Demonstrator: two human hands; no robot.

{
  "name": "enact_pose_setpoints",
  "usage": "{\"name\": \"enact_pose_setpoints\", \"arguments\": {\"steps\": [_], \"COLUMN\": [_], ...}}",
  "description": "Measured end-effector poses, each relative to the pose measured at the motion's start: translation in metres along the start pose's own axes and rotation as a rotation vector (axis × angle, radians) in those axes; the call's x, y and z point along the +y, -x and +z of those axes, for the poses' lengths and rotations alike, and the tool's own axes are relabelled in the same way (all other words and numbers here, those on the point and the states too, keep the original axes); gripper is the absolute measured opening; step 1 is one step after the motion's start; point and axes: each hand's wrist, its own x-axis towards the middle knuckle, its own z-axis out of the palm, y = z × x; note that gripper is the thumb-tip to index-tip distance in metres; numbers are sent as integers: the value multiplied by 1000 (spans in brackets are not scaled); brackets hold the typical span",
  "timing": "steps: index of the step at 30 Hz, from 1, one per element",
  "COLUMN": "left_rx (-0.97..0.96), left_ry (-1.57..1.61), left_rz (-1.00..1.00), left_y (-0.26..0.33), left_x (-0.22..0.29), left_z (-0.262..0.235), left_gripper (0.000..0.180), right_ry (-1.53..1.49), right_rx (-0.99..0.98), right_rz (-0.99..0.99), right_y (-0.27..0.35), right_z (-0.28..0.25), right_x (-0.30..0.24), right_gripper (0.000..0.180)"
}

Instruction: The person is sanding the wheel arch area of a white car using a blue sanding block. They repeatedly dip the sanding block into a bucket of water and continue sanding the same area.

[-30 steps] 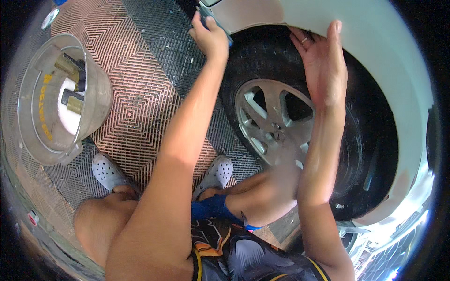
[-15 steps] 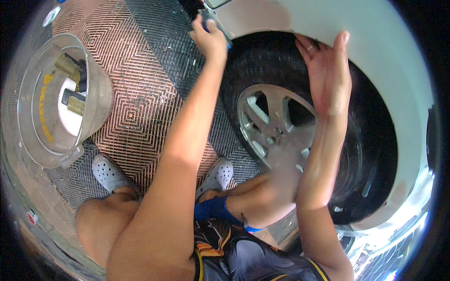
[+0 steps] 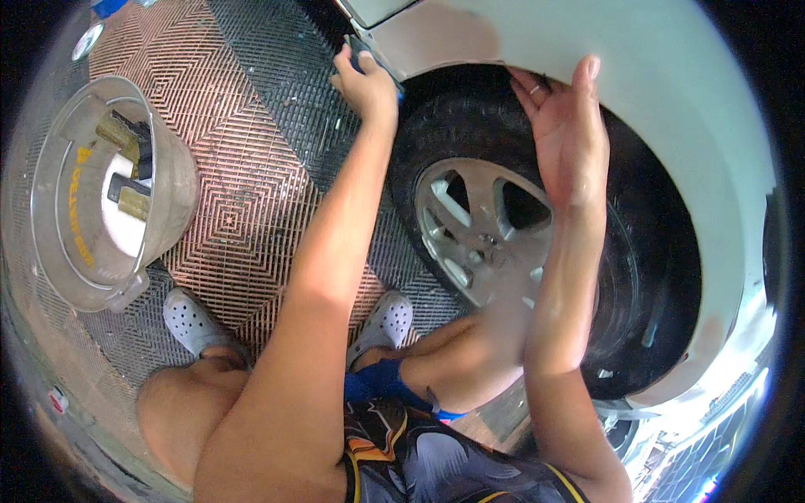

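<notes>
White fender (image 3: 650, 92), dull pinkish patches (image 3: 457, 38), dark block (image 3: 356, 46) in left hand (image 3: 369, 90)

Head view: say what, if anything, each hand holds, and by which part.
Left hand: a dark pad, grip on its side away from the car. Right hand: at the wheel-arch edge; any grip is unclear.

Yellow lettering (image 3: 75, 206) curves along the wall of the translucent bucket (image 3: 173, 197).
</notes>
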Motion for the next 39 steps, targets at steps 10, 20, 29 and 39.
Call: {"name": "enact_pose_setpoints", "arguments": {"steps": [10,20,29,39], "left_rx": [16,22,87,-10], "left_ry": [68,187,144,-30], "left_rz": [134,40,-166,229], "left_y": [29,-14,4,-25], "left_x": [-9,-21,13,-41], "left_z": [3,-5,-12,-71], "left_gripper": [35,35,43,59], "right_ry": [100,82,100,106], "right_rx": [-21,-63,-53,-56], "right_rz": [-50,-39,-29,-33], "right_y": [3,0,2,2], "right_z": [-6,9,2,3], "right_x": [5,2,3,1], "right_gripper": [81,79,81,81]}}
